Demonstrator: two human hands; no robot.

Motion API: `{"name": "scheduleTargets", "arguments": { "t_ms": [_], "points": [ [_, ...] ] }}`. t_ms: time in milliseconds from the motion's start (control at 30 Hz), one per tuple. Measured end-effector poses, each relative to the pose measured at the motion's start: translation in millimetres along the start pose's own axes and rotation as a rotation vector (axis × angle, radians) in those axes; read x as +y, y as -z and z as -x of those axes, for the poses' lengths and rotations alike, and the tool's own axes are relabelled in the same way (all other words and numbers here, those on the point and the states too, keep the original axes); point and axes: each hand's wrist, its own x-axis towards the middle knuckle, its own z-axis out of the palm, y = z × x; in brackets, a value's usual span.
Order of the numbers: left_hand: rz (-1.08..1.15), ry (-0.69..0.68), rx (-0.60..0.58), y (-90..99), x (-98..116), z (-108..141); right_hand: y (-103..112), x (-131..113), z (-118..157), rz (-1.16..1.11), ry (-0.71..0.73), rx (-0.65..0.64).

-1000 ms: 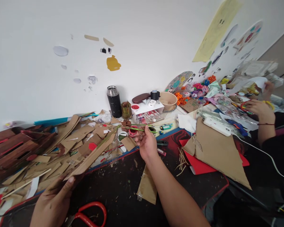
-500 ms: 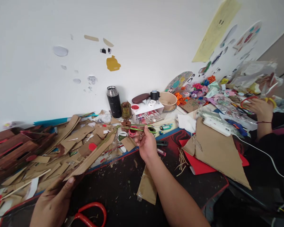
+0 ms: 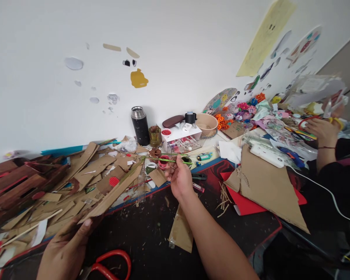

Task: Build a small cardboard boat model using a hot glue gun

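My left hand point(image 3: 68, 247), at the lower left, is closed on the near end of a long cardboard strip point(image 3: 113, 192) that slants up to the right. Green colour shows along the strip's upper edge. My right hand point(image 3: 179, 177) pinches a thin green stick point(image 3: 166, 159), whose left end lies at the far tip of the strip. Behind the right fingers sit small paint pots, one of them pink-red point(image 3: 162, 165). Red-handled scissors point(image 3: 113, 258) lie on the dark mat beside my left hand.
Cardboard scraps point(image 3: 96, 165) and a brown cardboard model point(image 3: 20, 186) cover the left. A black flask point(image 3: 140, 126) stands by the wall. At right are a large cardboard piece point(image 3: 268, 186), a white power strip point(image 3: 266, 155) and another person's hand point(image 3: 323, 132) near plastic bags.
My hands and the strip have hardly moved; the right hand shifted very slightly left. The other person's hand at the right moved a little.
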Motion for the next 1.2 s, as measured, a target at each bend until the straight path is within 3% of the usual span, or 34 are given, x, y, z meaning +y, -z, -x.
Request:
{"name": "scheduleTargets", "arguments": {
  "t_ms": [300, 533, 733, 1033, 1200],
  "points": [
    [0.061, 0.049, -0.021, 0.5, -9, -2, 0, -4, -3, -0.053, 0.005, 0.085],
    [0.023, -0.005, -0.012, 0.0, -10, -2, -2, -3, 1, -0.023, 0.0, 0.019],
    [0.036, 0.018, -0.023, -0.7, -9, -2, -1, -5, 0, -0.023, 0.005, 0.043],
    [0.017, 0.019, -0.014, 1.7, -1, 0, -5, 1, 10, 0.031, -0.025, -0.078],
    [0.101, 0.017, -0.024, -1.9, -10, -2, -3, 2, 9, 0.051, -0.016, -0.069]
  ]
}}
